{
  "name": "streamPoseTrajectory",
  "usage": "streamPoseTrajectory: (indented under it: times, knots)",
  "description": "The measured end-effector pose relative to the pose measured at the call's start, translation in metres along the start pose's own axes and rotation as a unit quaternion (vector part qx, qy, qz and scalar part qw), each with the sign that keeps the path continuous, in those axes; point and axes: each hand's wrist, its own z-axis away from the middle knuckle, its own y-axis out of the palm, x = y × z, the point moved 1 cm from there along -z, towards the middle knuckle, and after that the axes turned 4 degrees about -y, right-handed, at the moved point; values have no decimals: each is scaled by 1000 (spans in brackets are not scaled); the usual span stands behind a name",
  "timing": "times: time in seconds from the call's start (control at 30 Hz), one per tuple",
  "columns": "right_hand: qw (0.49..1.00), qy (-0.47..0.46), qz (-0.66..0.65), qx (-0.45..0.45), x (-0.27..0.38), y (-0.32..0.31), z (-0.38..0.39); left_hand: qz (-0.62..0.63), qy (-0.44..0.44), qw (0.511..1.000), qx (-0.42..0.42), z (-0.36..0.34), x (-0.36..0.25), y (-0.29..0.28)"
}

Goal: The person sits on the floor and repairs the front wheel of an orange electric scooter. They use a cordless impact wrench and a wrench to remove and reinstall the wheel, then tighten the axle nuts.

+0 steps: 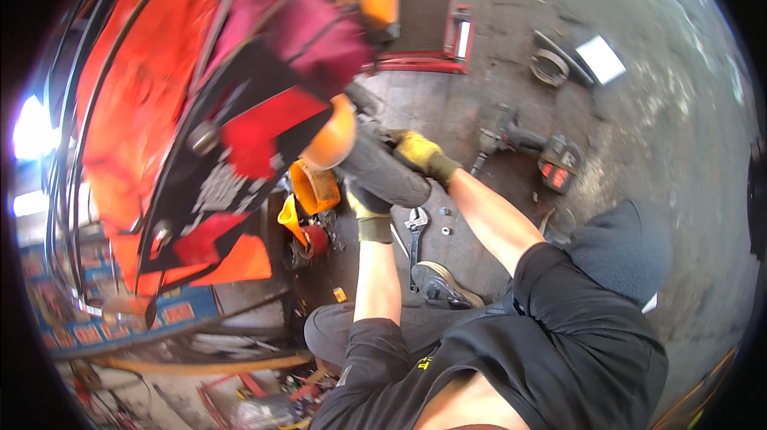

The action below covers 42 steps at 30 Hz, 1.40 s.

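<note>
The left gloved hand and right gloved hand flank the dark cylindrical part, at centre, right of the panel; the cylinder hides the fingers, so whether either hand is closed cannot be determined. The panel bears blurred white markings, and the black shirt carries yellow lettering. An adjustable wrench lies near, a cordless driver right, and a yellow funnel left.
</note>
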Motion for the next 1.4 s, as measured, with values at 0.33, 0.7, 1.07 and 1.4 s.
streamPoseTrajectory:
  times: [0.33,0.7,1.07,1.4]
  knots:
    - [994,-4,-106,32,3,-5,8,-355,275,893,-26,13,0,36]
    - [991,-59,-116,32,-10,-6,3,-696,383,605,-51,28,-26,50]
    - [996,1,-73,43,-20,-4,-5,-24,86,994,56,10,-28,28]
    - [991,30,-126,36,-3,-5,4,-197,135,967,84,-9,-18,3]
